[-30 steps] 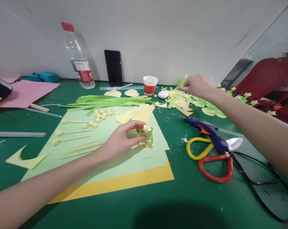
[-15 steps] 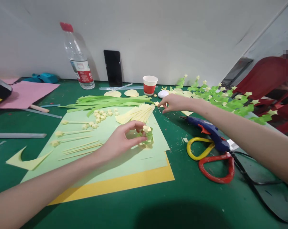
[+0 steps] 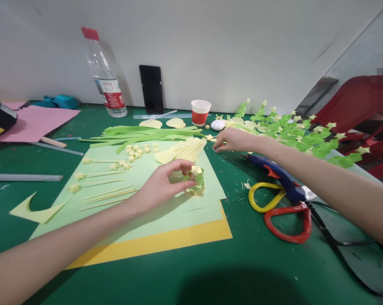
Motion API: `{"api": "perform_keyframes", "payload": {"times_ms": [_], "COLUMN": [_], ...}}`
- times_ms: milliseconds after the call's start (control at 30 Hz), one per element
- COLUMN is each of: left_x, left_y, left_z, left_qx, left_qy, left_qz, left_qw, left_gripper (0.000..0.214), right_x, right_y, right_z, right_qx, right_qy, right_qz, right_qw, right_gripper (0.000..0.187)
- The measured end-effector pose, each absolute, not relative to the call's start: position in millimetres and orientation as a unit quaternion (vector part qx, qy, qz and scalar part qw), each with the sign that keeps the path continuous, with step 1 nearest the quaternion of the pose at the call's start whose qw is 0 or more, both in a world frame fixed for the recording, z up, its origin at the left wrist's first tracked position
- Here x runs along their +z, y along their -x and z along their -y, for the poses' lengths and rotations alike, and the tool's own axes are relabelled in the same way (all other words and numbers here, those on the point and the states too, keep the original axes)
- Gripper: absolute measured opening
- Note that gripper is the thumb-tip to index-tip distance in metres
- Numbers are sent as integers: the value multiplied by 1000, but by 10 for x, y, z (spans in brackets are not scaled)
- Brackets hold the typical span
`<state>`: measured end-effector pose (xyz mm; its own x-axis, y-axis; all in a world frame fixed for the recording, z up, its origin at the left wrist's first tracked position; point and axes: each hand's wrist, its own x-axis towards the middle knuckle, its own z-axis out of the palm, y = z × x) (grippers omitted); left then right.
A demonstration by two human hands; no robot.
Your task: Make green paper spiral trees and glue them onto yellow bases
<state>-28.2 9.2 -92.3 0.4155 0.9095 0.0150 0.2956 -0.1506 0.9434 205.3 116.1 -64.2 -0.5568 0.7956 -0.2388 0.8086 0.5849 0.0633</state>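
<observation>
My left hand (image 3: 166, 184) pinches a small paper flower (image 3: 196, 170), its pale yellow head uppermost with curled green paper beneath. It stands upright over a round pale piece at its base, above the light green sheet (image 3: 178, 216). Farther back, my right hand (image 3: 231, 141) reaches down to the table, fingers curled together; whatever lies between the fingertips is too small to make out. A pale yellow paper star (image 3: 210, 138) lies beside those fingertips. Nearby are a fan of pale yellow strips (image 3: 183, 150), a pile of little folded stars (image 3: 136, 152) and long green strips (image 3: 140, 134).
A blue glue gun (image 3: 280, 176) and scissors (image 3: 286, 224) with yellow and red handles lie beneath my right forearm. Behind stand a paper cup (image 3: 200, 113), a phone (image 3: 151, 90) and a bottle (image 3: 110, 93). Finished paper flower stems (image 3: 305, 135) fill the right back.
My right hand has shifted slightly right and downward from the star, and its fingers have drawn together. My left hand stays on the paper flower.
</observation>
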Motion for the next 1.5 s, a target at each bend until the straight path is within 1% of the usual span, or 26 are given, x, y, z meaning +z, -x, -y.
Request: {"api": "perform_keyframes", "payload": {"times_ms": [167,367,600,733,1033,1500], "left_x": [-918,-909,-933,-925,-921,-898], "left_y": [283,291,303,301,277,281], "left_z": [-90,-88,-112,-110,-81,-100], "left_qx": [316,309,308,311,319,315], "left_qy": [-692,-696,-699,-696,-689,-698], "left_qz": [-443,-449,-434,-435,-452,-450], "left_qw": [473,467,477,479,468,458], "left_gripper": [16,17,16,15,16,13], "right_x": [-691,-671,-430,-349,-498,-494], "right_y": [-2004,-1874,-2116,-2222,-1960,-1767], "right_z": [-1094,-1016,-1110,-1091,-729,-725], "right_qx": [28,90,129,117,38,62], "right_qy": [-466,-482,-600,-632,-548,-586], "right_qz": [-878,-864,-782,-759,-821,-776], "right_qw": [109,114,105,108,153,225], "right_gripper": [21,20,22,23,18,21]}}
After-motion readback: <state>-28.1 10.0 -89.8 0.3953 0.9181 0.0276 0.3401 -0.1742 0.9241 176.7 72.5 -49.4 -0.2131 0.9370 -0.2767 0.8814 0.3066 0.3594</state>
